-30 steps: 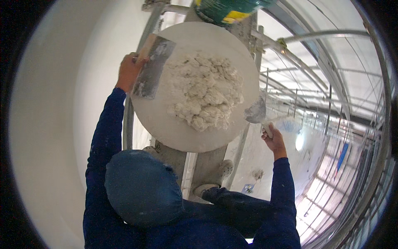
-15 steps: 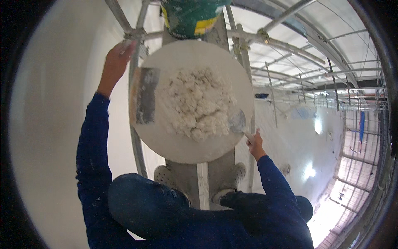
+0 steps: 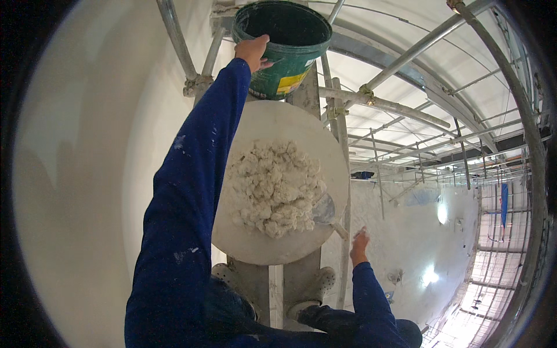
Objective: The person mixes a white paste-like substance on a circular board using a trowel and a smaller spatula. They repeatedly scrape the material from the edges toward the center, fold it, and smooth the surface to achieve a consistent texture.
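My left hand grips the near left rim of a dark green bucket, thumb over the edge and fingers down its outside. The bucket stands upright at the far side of a round pale board. Crumbly off-white plaster lies heaped on the board. On its right side rests a trowel, blade against the heap and handle pointing out past the edge. My right hand is just right of that handle, apart from it, empty, with its fingers loosely spread. My left arm covers the board's left side.
Grey planks under the board carry my feet in perforated clogs. A smooth pale wall rises on the left. Scaffold tubes cross at the far side and right. The pale floor lies far below on the right.
My left hand has moved from the scaffold tube at the left to the bucket's rim. My right hand has let go of the trowel handle. The view has tilted up, showing the bucket's opening.
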{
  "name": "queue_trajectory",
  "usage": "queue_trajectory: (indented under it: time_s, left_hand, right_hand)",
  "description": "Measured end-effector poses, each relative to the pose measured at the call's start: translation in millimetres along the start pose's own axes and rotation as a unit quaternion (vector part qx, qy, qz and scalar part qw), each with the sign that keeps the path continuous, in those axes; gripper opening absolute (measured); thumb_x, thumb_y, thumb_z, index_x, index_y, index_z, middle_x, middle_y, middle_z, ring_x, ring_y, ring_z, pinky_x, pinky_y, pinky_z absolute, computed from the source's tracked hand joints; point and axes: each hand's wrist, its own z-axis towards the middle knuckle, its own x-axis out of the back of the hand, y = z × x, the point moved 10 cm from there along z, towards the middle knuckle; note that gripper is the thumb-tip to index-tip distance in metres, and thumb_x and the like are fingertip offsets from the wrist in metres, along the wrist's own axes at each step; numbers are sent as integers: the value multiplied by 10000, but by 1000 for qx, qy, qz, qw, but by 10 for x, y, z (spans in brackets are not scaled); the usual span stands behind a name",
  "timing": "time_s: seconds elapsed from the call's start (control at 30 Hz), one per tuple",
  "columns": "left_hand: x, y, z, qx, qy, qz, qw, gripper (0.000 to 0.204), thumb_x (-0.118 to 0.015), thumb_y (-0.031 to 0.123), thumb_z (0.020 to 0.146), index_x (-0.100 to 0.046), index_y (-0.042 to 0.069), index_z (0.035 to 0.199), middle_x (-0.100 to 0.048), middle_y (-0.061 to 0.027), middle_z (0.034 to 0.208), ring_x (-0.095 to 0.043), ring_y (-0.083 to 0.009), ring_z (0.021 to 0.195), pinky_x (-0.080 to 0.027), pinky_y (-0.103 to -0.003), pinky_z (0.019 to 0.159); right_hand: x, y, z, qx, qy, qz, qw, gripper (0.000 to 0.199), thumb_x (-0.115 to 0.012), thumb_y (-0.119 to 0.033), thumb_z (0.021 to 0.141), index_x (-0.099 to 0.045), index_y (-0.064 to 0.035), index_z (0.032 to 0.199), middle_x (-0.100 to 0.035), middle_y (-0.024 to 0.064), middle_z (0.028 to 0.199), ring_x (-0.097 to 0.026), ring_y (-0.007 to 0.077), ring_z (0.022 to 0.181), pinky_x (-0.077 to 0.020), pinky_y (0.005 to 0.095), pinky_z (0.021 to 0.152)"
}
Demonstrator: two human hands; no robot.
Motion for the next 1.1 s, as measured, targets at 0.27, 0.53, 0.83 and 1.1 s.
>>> queue_trajectory:
  time_s: [0.27, 0.53, 0.83, 1.1]
  left_hand:
    - [308, -287, -610, -86, -42, -23, 995, 472, -586, 217, 880, -388, -49, 1217, -427, -212, 1287, -602, -326, 994, -624, -430, 695]
    - [600, -469, -1043, -81, 92, 7, 992, 468, -562, 99, 878, -242, -76, 1172, -444, -272, 1198, -598, -366, 992, -623, -458, 676]
    - [579, -705, -1246, -81, 85, -7, 993, 514, -571, 75, 807, -219, -110, 1132, -472, -287, 1124, -607, -333, 943, -589, -420, 732]
    - [432, -529, -1373, -173, 107, 108, 973, 640, -590, 142, 773, -233, -195, 1183, -449, -379, 1138, -481, -454, 1106, -359, -442, 998]
  right_hand:
    - [109, -3077, -468, 148, -34, 218, 964, 189, -563, -173, 907, -521, -80, 748, -465, -10, 664, -424, 74, 592, -336, 243, 534]
    - [-1099, -5977, -1568, 518, -170, 74, 835, 182, -628, -158, 855, -655, -4, 947, -629, 74, 854, -568, 147, 716, -468, 277, 669]
    - [-3090, -6344, -1966, 664, -160, -382, 623, 563, -554, -115, 851, -450, -308, 1369, -485, 181, 1330, -587, 357, 1078, -510, 437, 884]
    - [-3863, -6141, -1368, 665, -148, -460, 570, 398, -480, -210, 905, -541, -285, 1291, -401, 245, 1390, -573, 406, 1112, -505, 465, 900]
